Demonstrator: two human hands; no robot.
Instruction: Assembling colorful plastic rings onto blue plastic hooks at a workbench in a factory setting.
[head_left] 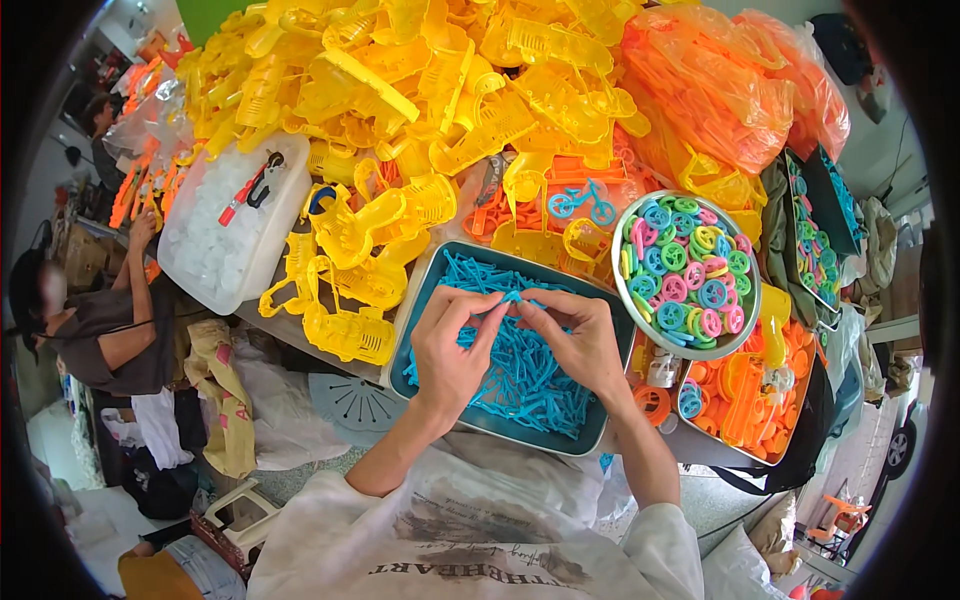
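Note:
My left hand (452, 335) and my right hand (572, 335) meet over a rectangular metal tray (400, 352). Their fingertips pinch a small blue plastic part (512, 297) between them; most of it is hidden by the fingers. Below, the tray holds a tangled heap of thin blue plastic pieces (535, 395). Beyond it, a toy bicycle (582, 203) with a blue frame rests on orange parts. Right of the tray stands a round metal bowl (620, 285) full of small pink, green, blue and yellow toy wheels (697, 270).
Yellow plastic parts (400, 90) are piled across the back. A white tub (225, 225) with pliers (265, 185) stands left. Orange bags (710, 85) lie back right. An orange-filled tray (750, 390) sits at right. Another person (115, 330) works at far left.

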